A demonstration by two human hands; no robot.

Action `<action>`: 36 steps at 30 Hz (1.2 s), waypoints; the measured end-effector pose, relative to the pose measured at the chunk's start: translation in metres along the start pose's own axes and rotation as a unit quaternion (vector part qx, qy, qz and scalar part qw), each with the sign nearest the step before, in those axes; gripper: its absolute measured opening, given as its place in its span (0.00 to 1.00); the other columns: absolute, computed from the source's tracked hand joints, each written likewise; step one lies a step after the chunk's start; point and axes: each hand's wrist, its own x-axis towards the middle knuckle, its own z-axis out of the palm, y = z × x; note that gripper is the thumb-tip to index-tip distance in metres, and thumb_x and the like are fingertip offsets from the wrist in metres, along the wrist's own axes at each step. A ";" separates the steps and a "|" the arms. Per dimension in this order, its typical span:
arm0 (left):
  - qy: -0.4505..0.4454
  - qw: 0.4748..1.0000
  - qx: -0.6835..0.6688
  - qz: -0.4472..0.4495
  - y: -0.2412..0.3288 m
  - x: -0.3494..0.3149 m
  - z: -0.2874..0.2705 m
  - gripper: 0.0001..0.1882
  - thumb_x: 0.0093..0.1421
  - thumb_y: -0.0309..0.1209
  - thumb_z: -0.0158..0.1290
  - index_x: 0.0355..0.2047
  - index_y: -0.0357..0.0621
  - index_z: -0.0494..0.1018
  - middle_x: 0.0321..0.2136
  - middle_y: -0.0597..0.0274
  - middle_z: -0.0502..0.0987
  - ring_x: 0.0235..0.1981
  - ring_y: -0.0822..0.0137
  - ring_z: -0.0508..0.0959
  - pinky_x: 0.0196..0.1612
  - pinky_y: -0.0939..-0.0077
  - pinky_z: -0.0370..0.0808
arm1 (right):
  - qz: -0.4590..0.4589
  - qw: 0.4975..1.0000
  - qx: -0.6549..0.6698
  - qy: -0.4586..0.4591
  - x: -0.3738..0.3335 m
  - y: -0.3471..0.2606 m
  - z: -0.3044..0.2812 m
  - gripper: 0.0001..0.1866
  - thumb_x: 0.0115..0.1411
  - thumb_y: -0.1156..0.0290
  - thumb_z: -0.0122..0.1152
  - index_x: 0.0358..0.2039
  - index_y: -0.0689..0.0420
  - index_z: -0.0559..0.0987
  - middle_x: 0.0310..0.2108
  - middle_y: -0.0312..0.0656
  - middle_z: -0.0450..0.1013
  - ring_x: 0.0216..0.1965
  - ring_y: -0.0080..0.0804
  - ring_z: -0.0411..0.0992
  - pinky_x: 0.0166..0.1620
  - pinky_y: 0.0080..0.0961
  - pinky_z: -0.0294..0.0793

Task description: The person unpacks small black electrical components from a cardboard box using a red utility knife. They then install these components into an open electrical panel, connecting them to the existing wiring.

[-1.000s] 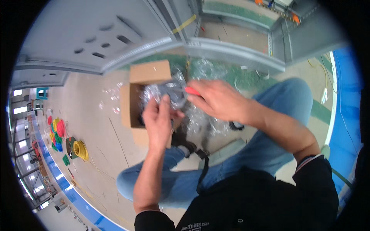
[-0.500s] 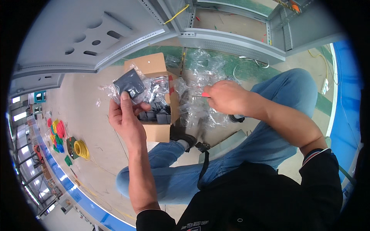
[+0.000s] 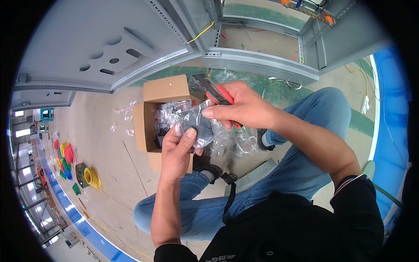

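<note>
Between my two hands is a dark flat square part in a clear plastic bag (image 3: 198,126). My left hand (image 3: 176,150) grips its near left edge, thumb on top. In my right hand (image 3: 244,105) is a red and black utility knife (image 3: 218,92), its blade end pointing up and to the left. The right thumb also touches the bag's upper right side. Just beyond and below my left hand stands an open cardboard box (image 3: 140,126), holding more bagged dark parts; the bag and hand cover some of its contents.
Grey metal cabinet frames (image 3: 262,63) stand ahead and to the left. Crumpled clear plastic (image 3: 238,144) lies beside the box, near my shoe. Coils of yellow wire (image 3: 92,178) and a coloured pile (image 3: 65,157) sit on the floor at far left.
The bagged part has moved right and toward me in my left hand. My right hand has come left and up to meet it, and the utility knife now shows more fully.
</note>
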 end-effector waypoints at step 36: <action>-0.008 0.938 0.339 0.071 -0.019 -0.008 0.012 0.18 0.63 0.23 0.59 0.54 0.34 0.75 0.33 0.71 0.73 0.31 0.82 0.69 0.32 0.84 0.68 | -0.229 0.925 -0.266 0.148 0.002 0.041 0.021 0.09 0.57 0.72 0.67 0.33 0.64 0.79 0.27 0.53 0.74 0.27 0.50 0.74 0.32 0.40 0.73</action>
